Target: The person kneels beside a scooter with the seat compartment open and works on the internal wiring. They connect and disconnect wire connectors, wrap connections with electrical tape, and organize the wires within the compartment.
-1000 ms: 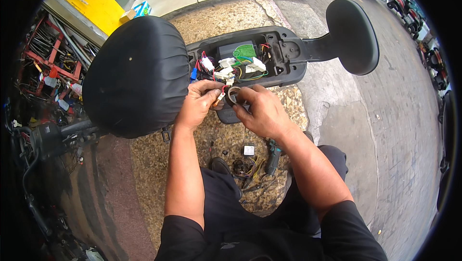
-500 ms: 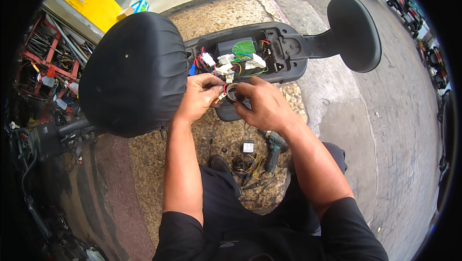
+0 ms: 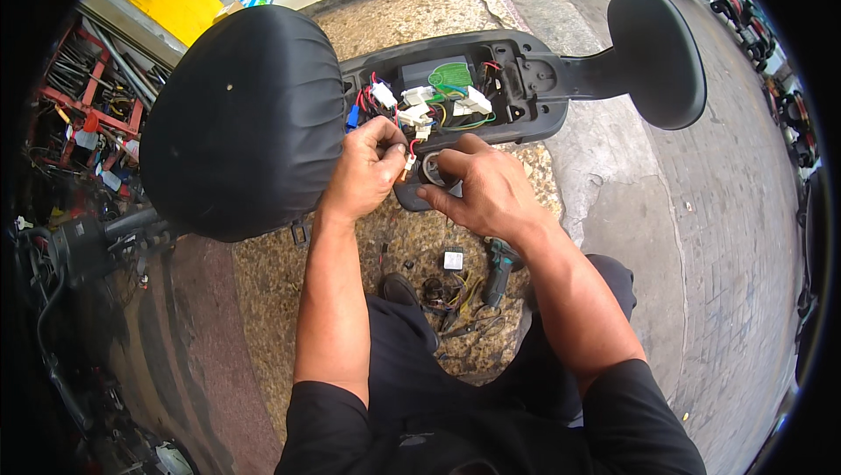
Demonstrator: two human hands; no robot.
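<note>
My left hand [image 3: 363,166] pinches a small white wire connector [image 3: 409,162] with red wire on it. Beside it, my right hand [image 3: 484,179] has thumb and fingers closed around a dark ring that looks like a roll of tape [image 3: 429,165]. Both hands are at the near side of the scooter's open compartment [image 3: 526,129]. Inside lie several white connectors [image 3: 474,102], a blue connector [image 3: 352,116], coloured wires and a dark box with a green label [image 3: 449,74].
A black padded seat [image 3: 241,124] stands left of the compartment, a smaller black pad [image 3: 657,59] to the right. On the stone ground lie a cordless drill [image 3: 499,273], a small black-and-white box [image 3: 452,259] and a wire bundle [image 3: 447,293]. A red tool rack [image 3: 92,81] is far left.
The roll of tape has turned and sits slightly further from the left fingers. My right thumb has shifted left along it. The view has shifted slightly.
</note>
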